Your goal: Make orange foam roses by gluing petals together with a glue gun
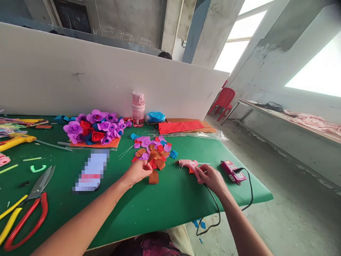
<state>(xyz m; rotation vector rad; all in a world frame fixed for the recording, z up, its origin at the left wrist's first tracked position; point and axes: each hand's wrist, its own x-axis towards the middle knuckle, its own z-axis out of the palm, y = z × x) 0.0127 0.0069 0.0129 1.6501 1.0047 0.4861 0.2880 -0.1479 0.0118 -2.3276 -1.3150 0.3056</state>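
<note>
My left hand is closed in a pinch at the near side of a loose heap of brown, purple and red petals; what its fingertips hold is too small to name. A single brown petal lies just beside it on the green table. To the right, my right hand has its fingers round the handle of a pink glue gun, which lies on the table with its nozzle pointing left toward the petals. Its black cord runs down over the table edge.
Purple and red paper flowers stand at the back left, near a pink bottle. Scissors, a blurred phone and a yellow glue gun lie left. A pink power socket sits right. A white board rises behind.
</note>
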